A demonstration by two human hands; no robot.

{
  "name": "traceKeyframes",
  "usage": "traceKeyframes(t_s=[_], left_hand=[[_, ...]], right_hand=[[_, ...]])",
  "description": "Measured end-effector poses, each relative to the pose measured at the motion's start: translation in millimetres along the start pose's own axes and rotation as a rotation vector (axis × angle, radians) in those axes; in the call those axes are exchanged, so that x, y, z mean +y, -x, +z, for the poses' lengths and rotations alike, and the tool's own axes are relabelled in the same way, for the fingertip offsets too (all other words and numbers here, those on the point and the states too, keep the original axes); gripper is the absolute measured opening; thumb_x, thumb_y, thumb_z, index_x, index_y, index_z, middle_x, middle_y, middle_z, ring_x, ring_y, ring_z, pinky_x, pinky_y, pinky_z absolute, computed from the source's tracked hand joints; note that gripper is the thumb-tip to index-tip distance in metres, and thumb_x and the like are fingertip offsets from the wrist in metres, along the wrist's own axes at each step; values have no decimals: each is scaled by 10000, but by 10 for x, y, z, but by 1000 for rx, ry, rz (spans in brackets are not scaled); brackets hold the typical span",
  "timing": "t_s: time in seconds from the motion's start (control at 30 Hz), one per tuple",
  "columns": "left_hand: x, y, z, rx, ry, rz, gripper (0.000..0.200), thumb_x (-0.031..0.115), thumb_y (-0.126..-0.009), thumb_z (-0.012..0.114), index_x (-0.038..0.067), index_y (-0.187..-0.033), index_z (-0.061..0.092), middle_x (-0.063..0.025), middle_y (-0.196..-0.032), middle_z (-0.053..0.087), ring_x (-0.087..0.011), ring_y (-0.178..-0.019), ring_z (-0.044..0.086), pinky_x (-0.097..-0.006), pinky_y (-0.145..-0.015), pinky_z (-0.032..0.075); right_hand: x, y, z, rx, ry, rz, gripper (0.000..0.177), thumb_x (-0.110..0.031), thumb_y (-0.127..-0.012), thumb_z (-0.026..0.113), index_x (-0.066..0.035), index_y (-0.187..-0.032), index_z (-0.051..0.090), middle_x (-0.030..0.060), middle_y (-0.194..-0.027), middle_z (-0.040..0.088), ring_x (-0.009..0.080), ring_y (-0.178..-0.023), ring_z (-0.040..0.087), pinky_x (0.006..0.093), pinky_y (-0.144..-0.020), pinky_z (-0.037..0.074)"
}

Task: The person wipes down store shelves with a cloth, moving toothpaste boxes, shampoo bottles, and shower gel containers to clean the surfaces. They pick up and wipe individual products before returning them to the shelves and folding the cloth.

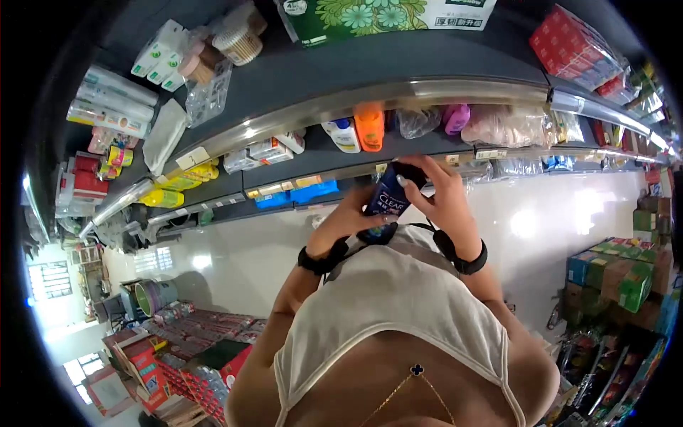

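Observation:
A dark blue shampoo bottle (390,197) with a CLEAR label is held between my hands in front of my chest, tilted. My left hand (345,222) wraps round its lower side, thumb across the front. At the bottle's upper end, my right hand (442,196) grips with the thumb and curled fingers; the cap is partly hidden there. Just beyond, on the shelf, stand an orange bottle (369,128) and a white bottle with a blue label (343,135). A purple bottle (456,119) is farther right.
A metal-edged upper shelf (313,85) curves across the front, bearing a green box (384,18) and a red package (575,44). Yellow bottles (162,198) and blue packs (313,191) sit lower left. Stacked cartons (612,274) stand on the right floor, with drink packs (206,331) behind left.

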State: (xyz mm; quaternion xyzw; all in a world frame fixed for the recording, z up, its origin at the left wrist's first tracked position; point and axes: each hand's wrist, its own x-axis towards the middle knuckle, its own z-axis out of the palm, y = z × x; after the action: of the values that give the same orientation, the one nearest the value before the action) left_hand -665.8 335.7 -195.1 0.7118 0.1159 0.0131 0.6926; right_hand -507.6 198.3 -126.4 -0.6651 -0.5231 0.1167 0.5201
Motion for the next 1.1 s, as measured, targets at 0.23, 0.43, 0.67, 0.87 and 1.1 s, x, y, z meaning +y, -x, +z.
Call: traceKeyframes(t_s=[0.23, 0.43, 0.67, 0.87, 1.1], left_hand=[[263, 88, 51, 158, -353, 151, 548, 358, -709, 742, -16, -1075, 579, -157, -847, 656, -232, -713, 630, -310, -666, 486], [167, 53, 121, 119, -313, 110, 496, 322, -741, 717, -14, -1074, 569, -156, -857, 655, -218, -712, 622, -311, -669, 488], [161, 172, 112, 83, -265, 144, 562, 333, -716, 751, -22, -1099, 542, -154, -880, 647, -216, -741, 624, -310, -681, 489], [227, 244, 87, 55, -298, 231, 603, 316, -706, 759, -41, -1135, 529, -170, -960, 635, -237, -822, 633, -317, -726, 489], [674, 697, 68, 343, -79, 464, 828, 303, -600, 841, -79, -1229, 461, -181, -1096, 586, -309, -899, 603, -362, -800, 460]], right_hand=[[-8, 73, -56, 37, 168, -87, 228, -160, -824, 634, -10, -994, 604, 158, -813, 630, 347, -706, 608, 392, -614, 490], [-4, 146, -93, -84, 346, 120, 157, -120, -839, 585, -5, -945, 602, 194, -796, 625, 369, -685, 599, 406, -592, 482], [230, 147, -24, 162, -103, 259, 341, -240, -929, 520, 10, -703, 572, 108, -543, 538, 263, -486, 527, 353, -493, 439], [509, 267, 164, -34, -648, 748, 277, -267, -942, 527, -17, -1040, 596, 45, -929, 599, 132, -878, 570, 259, -803, 443], [-132, 311, 226, -178, -374, 199, 353, -261, -976, 453, 26, -844, 610, 30, -615, 539, 107, -528, 504, 252, -515, 414]])
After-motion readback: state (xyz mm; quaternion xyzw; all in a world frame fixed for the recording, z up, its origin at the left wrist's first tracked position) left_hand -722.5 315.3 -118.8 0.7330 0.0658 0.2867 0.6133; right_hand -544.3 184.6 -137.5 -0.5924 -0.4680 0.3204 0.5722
